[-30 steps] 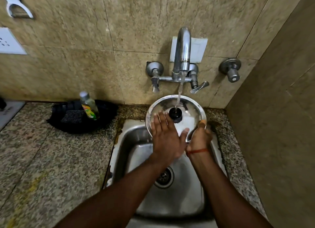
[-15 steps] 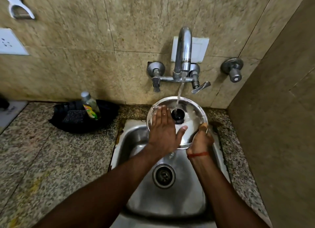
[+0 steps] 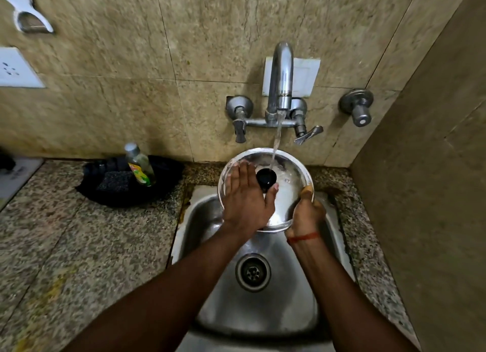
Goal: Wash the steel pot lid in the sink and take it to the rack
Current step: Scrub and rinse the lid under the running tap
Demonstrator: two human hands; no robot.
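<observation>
Water (image 3: 276, 141) hits round shiny steel lid (image 3: 286, 194); left hand (image 3: 246, 201) flat on it, right hand (image 3: 306, 215) gripping rim

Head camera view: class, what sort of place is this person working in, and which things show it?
Probably a home kitchen's washing-up corner: a steel sink set in a speckled stone counter, a wall tap running onto the steel pot lid, and what looks like a dish-soap bottle by a scrub pad.
</observation>
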